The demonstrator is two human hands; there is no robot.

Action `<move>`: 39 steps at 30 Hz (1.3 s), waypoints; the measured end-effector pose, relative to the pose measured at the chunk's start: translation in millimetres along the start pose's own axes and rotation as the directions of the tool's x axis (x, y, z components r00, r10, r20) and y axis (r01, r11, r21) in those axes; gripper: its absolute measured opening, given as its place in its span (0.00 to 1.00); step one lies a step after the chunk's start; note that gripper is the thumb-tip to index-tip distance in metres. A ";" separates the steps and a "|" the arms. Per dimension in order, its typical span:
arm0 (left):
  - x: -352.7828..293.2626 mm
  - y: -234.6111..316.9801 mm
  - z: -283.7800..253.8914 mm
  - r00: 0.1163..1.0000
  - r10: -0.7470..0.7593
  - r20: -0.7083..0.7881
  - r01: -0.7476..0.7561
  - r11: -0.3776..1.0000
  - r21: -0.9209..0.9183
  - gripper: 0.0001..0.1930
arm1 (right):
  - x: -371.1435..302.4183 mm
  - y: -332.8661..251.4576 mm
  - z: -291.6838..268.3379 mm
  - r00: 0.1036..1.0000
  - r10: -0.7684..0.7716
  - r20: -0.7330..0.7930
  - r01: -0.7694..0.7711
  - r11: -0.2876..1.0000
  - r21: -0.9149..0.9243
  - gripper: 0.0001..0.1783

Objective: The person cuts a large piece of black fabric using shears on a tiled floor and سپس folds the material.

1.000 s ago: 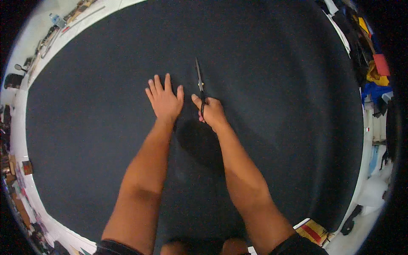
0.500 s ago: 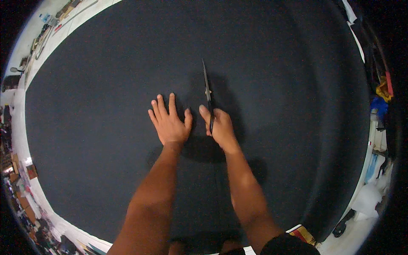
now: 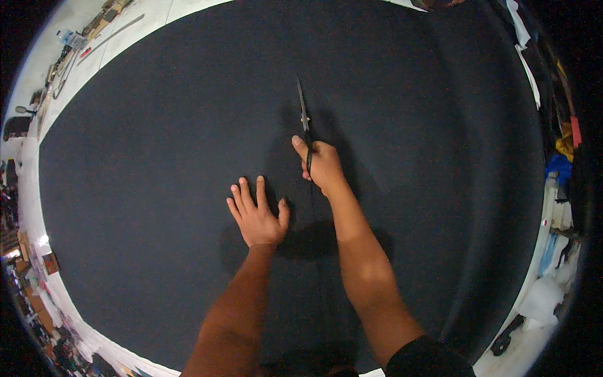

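Observation:
A large sheet of dark fabric (image 3: 157,144) spreads out beneath both hands. My left hand (image 3: 260,220) lies flat on it, palm down and fingers spread. To the right and farther forward, my right hand (image 3: 323,164) grips a pair of scissors (image 3: 303,103) by the black handles. The metal blades point away from me over the fabric, and one blade seems to be under the cloth. A thin straight cut line (image 3: 316,251) runs back from the scissors toward me, between my forearms.
A pale table edge (image 3: 53,113) shows around the fabric. Along the left lie a plastic bottle (image 3: 71,39), a long metal strip (image 3: 116,36) and a small brown box (image 3: 50,262). At the right are blue plastic (image 3: 558,168), a white bag (image 3: 541,298) and a black roll (image 3: 502,344).
My right hand has moved forward with the scissors, and the cut line behind them is longer. My left hand now lies farther back relative to the right hand, still flat.

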State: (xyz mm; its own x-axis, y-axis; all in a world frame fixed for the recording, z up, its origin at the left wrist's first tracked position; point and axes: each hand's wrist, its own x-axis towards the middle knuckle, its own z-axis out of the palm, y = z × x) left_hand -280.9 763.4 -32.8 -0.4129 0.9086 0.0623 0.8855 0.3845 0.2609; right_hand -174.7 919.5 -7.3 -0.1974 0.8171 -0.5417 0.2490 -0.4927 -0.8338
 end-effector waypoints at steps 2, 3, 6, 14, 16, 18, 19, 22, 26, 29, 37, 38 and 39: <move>-0.8 2.0 -0.8 1.000 -0.002 0.020 0.002 1.000 0.002 0.35 | 15.4 -8.6 -4.5 1.000 -0.005 0.013 0.004 1.000 0.013 0.29; -1.3 2.3 -2.1 0.999 -0.005 0.043 0.005 1.000 0.006 0.35 | 26.4 -14.5 -5.4 1.000 -0.007 0.022 0.006 1.000 0.021 0.29; 0.3 7.2 -4.8 0.998 0.001 0.067 -0.001 1.000 -0.001 0.36 | 74.0 -42.0 -3.7 1.000 -0.015 -0.018 0.015 1.000 0.008 0.29; 3.2 6.1 -7.5 0.992 -0.029 0.125 0.029 1.000 0.007 0.36 | 129.0 -63.3 2.4 0.998 -0.059 -0.033 0.058 0.998 -0.018 0.31; 2.8 1.9 -6.0 0.992 -0.029 0.124 0.028 1.000 0.007 0.37 | 129.0 -68.9 4.1 1.000 -0.001 -0.002 0.001 1.000 -0.026 0.27; 2.7 -1.2 -3.4 0.992 -0.018 0.121 0.017 1.000 0.016 0.37 | 135.8 -82.1 4.2 0.999 -0.022 0.025 0.022 1.000 0.003 0.28; 1.2 1.5 -1.4 0.992 -0.007 0.122 0.005 1.000 0.012 0.37 | 140.4 -87.2 -1.3 0.999 -0.032 0.029 0.032 0.999 0.014 0.28; 0.2 4.6 -4.3 0.991 -0.015 0.131 0.015 1.000 -0.003 0.37 | 179.9 -117.9 3.7 1.000 -0.029 -0.009 0.029 0.999 0.031 0.27; 1.2 7.3 -2.1 0.994 0.007 0.112 -0.006 1.000 -0.015 0.37 | 217.5 -136.3 -0.2 0.998 -0.064 -0.020 0.064 0.997 -0.031 0.27; 1.8 6.4 -3.5 0.989 -0.019 0.149 0.019 1.000 0.005 0.37 | 221.7 -132.1 2.3 0.998 -0.067 -0.007 0.067 0.998 -0.016 0.26; -4.9 2.5 1.0 0.991 0.009 0.130 -0.006 1.000 -0.025 0.37 | 283.5 -170.7 4.4 0.997 -0.068 0.025 0.066 0.997 0.048 0.28; -4.1 2.6 1.9 0.992 0.007 0.127 -0.004 1.000 -0.024 0.37 | 294.0 -176.1 5.9 0.998 -0.067 0.021 0.066 0.997 0.039 0.27; -3.3 2.7 3.0 0.992 0.006 0.125 -0.003 1.000 -0.023 0.37 | 303.6 -181.3 6.7 0.998 -0.066 0.015 0.065 0.997 0.029 0.27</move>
State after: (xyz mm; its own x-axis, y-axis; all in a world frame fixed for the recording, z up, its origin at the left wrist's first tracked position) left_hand -276.5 762.0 -35.1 -0.3780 0.9240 -0.0571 0.8815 0.3781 0.2829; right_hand -286.1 1254.9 -21.2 -0.2278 0.8429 -0.4874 0.2076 -0.4470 -0.8701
